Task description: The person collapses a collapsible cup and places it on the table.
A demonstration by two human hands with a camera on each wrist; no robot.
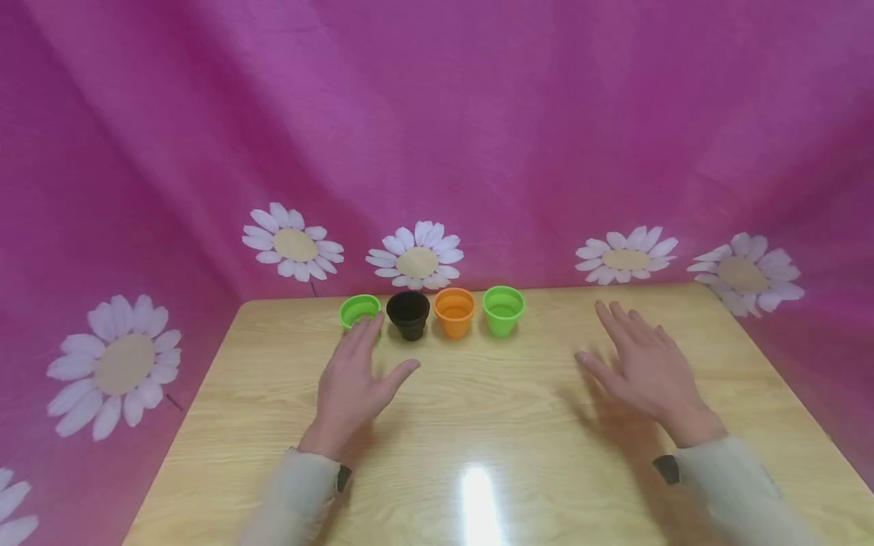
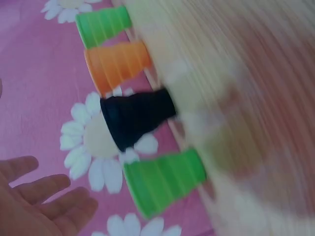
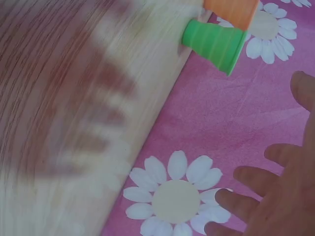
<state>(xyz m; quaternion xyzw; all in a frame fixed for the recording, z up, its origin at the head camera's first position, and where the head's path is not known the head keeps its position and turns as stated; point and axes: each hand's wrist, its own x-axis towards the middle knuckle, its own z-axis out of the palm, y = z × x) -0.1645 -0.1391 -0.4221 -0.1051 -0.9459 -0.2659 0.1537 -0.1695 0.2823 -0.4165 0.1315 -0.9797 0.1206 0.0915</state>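
Observation:
Along the back of the table stands a row of ridged, tapered cups. From the left they are a green cup point(image 1: 358, 303), a black cup point(image 1: 410, 317), an orange cup point(image 1: 454, 312) and another green cup point(image 1: 503, 311). My left hand point(image 1: 351, 387) is over the table with fingers straight and thumb spread. Its fingertips cover part of the leftmost green cup in the head view; in the left wrist view they appear apart from that green cup point(image 2: 165, 182). To the right of the row, my right hand point(image 1: 645, 371) is held above the tabletop, fingers extended, holding nothing.
The wooden table point(image 1: 532, 425) has a bright light reflection near its front. A magenta cloth point(image 1: 505, 136) printed with large white daisies hangs behind the table and at both sides. Hand shadows fall on the tabletop.

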